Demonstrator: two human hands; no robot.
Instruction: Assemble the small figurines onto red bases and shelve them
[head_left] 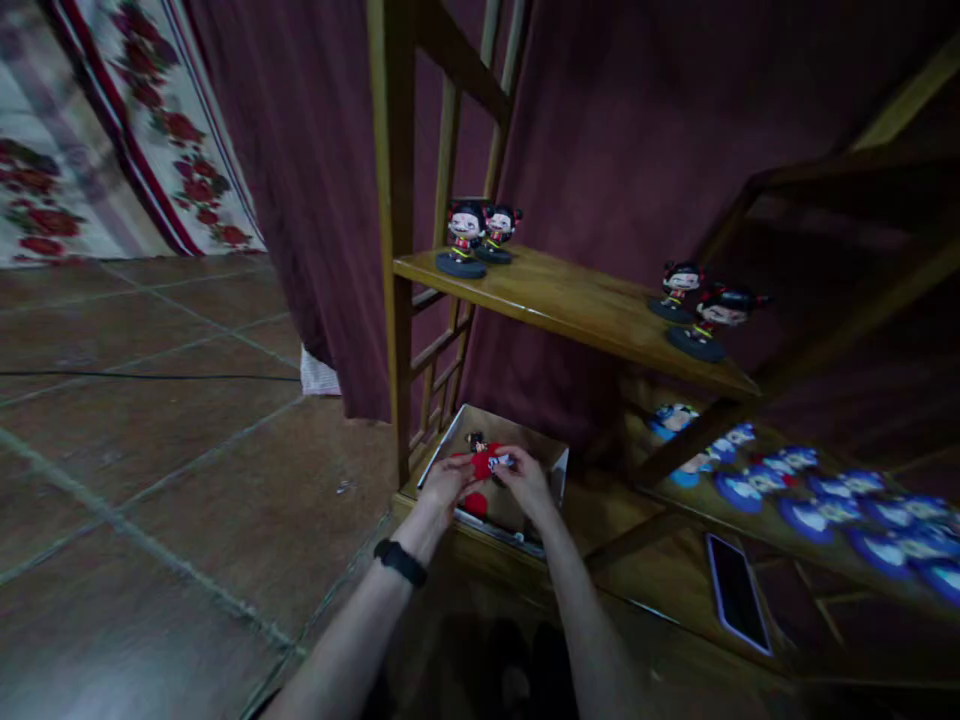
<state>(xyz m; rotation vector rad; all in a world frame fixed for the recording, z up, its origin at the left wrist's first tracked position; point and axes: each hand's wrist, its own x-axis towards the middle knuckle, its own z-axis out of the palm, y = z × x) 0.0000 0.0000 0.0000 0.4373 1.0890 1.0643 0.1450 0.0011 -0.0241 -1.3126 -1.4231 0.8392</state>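
Observation:
Low over an open cardboard box (555, 462) on the bottom shelf, both my hands hold a small red item (486, 462) with a white and dark patch on its right side. It is too small to tell whether it is a cloth pouch or a figurine. My left hand (444, 487), with a dark band on the wrist, closes on its left end. The fingers of my right hand (529, 483) pinch the right end by the patch. Behind it in the box lies a small dark-haired figurine (476, 440); another red piece (474, 503) lies below.
On the wooden shelf (555, 290) above stand several black-haired figurines (462, 235) on dark round bases. To the right, several blue-and-white figurines (817, 510) line a lower shelf, near a phone (739, 592). A shelf post (394, 250) rises left of the box.

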